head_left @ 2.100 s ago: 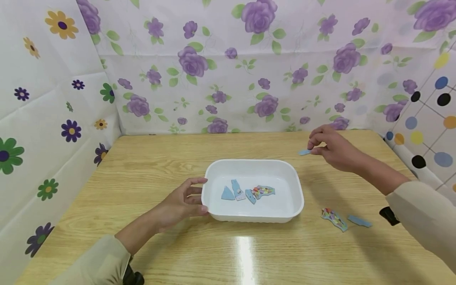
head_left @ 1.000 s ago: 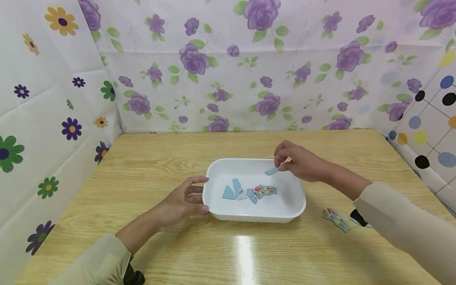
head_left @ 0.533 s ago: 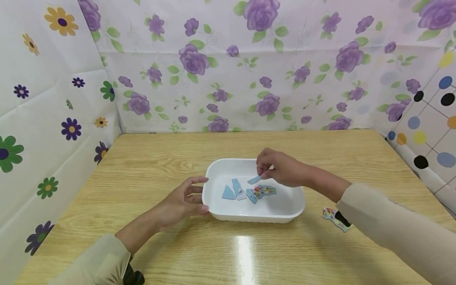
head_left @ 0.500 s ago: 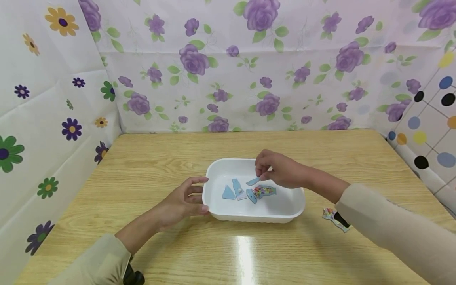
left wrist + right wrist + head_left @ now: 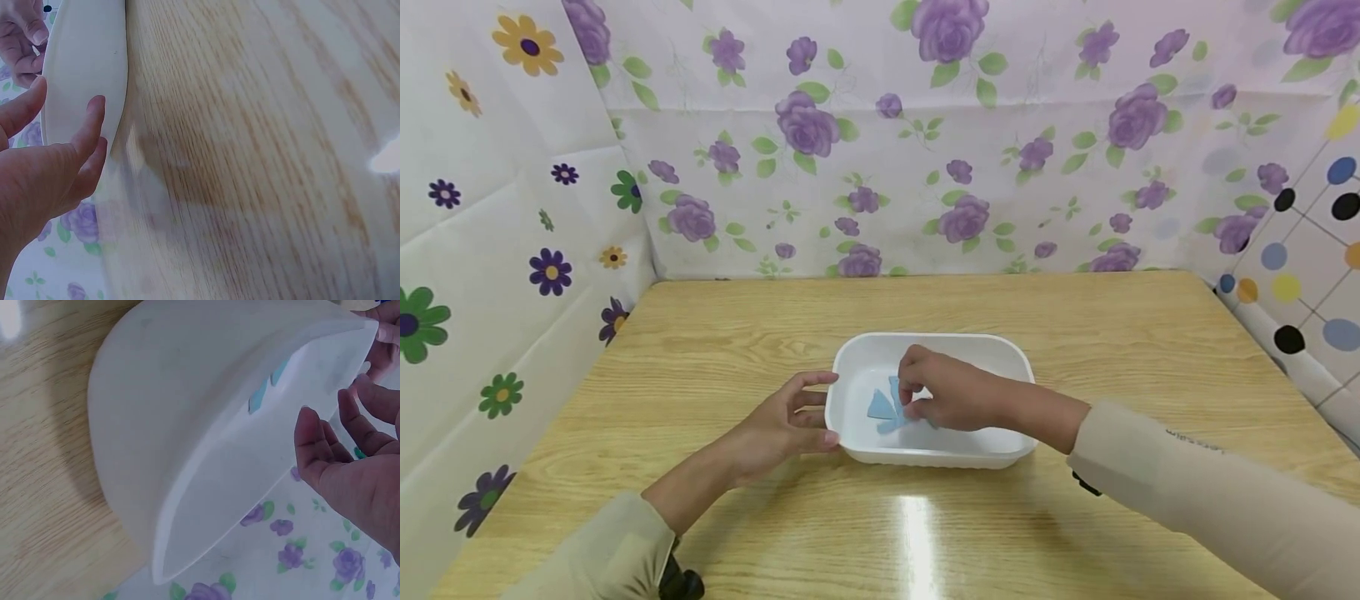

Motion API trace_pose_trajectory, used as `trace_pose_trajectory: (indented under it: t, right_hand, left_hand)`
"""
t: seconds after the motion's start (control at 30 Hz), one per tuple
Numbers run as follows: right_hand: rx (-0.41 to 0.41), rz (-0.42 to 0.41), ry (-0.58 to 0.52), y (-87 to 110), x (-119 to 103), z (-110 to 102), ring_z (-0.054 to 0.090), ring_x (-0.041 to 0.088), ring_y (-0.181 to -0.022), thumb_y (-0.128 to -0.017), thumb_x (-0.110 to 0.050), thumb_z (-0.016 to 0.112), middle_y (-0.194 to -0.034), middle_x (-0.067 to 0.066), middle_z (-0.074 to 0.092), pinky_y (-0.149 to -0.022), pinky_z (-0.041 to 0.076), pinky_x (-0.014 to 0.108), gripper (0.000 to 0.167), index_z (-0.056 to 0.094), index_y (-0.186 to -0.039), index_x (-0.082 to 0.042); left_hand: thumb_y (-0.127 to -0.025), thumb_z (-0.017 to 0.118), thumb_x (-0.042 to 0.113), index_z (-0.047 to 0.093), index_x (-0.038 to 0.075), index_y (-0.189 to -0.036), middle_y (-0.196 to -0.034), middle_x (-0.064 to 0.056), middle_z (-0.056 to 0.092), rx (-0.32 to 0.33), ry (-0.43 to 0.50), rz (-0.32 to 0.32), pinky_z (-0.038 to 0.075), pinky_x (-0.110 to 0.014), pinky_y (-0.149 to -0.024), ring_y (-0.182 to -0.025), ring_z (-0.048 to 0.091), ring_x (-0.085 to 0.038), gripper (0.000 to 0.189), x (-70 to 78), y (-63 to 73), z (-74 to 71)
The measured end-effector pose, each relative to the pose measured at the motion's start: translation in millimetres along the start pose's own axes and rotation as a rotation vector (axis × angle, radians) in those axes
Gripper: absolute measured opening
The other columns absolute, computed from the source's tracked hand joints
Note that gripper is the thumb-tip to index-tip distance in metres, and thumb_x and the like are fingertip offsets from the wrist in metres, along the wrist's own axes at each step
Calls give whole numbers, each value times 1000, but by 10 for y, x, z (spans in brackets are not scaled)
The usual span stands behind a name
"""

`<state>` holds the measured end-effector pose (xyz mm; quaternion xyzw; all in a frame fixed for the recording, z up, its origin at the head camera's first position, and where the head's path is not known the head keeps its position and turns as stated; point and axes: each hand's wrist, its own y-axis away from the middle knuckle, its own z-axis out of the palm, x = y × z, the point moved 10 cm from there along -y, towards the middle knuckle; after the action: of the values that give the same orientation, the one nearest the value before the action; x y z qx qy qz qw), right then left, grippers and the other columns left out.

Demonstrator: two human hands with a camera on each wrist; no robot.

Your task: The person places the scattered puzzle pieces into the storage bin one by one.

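A white plastic tray [image 5: 925, 457] stands on the wooden table. My left hand [image 5: 778, 429] is at its left end, thumb and fingers spread and touching the rim; the left wrist view shows the fingers along the outer wall. Inside the tray, my right hand [image 5: 951, 392] pinches a narrow light-blue puzzle piece [image 5: 889, 427] low over the floor. Directly left of those fingers lie a triangular blue piece [image 5: 880, 406] and a longer blue piece [image 5: 894, 387], partly covered. The colourful piece in the tray is hidden under my right hand. Two blue pieces [image 5: 257, 399] show past the rim in the right wrist view.
The wooden table [image 5: 737, 333] reaches back to a flowered cloth [image 5: 820, 200], with a patterned sheet [image 5: 497, 292] on the left and a dotted one [image 5: 1300, 275] on the right. My right sleeve [image 5: 1187, 467] crosses the right side of the table.
My right hand has carried the blue piece from the far right into the tray, then left and lower. The sleeve now covers the pieces on the table. My left hand stays put.
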<state>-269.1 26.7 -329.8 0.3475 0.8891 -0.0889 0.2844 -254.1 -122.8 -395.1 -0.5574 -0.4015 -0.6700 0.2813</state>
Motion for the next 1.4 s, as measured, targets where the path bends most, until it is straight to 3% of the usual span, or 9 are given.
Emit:
trace_pose_trajectory:
  t: [0.17,0.4,0.77,0.93,1.13,1.4]
  right_hand:
    - [0,14,-36,21,31,-45,55,22,-102,-92,-12,66,-111,3,51,-81,49,28,4,63,-94,-11]
    - [5,65,-117,120,207,-193,58,23,-106,-91,-11,67,-118,1,55,-80,52,28,24,65,-114,-15]
    - [11,42,-205,393,349,-455,56,19,-103,-89,-14,69,-128,-2,56,-86,51,38,41,59,-129,-19]
    - [-62,80,-195,485,465,-452,56,18,-105,-90,-17,69,-132,0,53,-87,50,37,48,53,-135,-22]
    - [-99,147,-170,643,543,-565,58,21,-108,-91,-25,68,-122,3,55,-84,50,37,55,45,-141,-28]
    - [-138,248,-271,961,755,-765,61,25,-105,-87,-32,72,-123,14,51,-77,54,37,67,38,-145,-28]
  left_hand:
    - [-84,72,0,23,11,-149,-147,-25,29,-1,4,0,51,-45,-95,-132,38,-42,82,-8,-4,3]
    - [-84,72,-1,23,11,-149,-146,-26,28,4,4,1,51,-45,-95,-132,38,-43,82,-15,6,-2]
    - [-83,73,1,23,11,-149,-147,-26,29,5,-1,-2,51,-44,-94,-133,37,-43,83,-35,12,-14]
    - [-83,74,2,23,12,-149,-147,-25,29,10,-10,-2,52,-43,-94,-134,36,-43,84,-32,13,-24]
    - [-83,73,2,22,11,-149,-147,-25,29,0,-6,-2,51,-44,-95,-133,37,-42,83,-25,6,4]
    - [-83,74,2,23,11,-149,-147,-25,29,7,-18,-2,51,-45,-95,-133,38,-42,83,-12,6,-3]
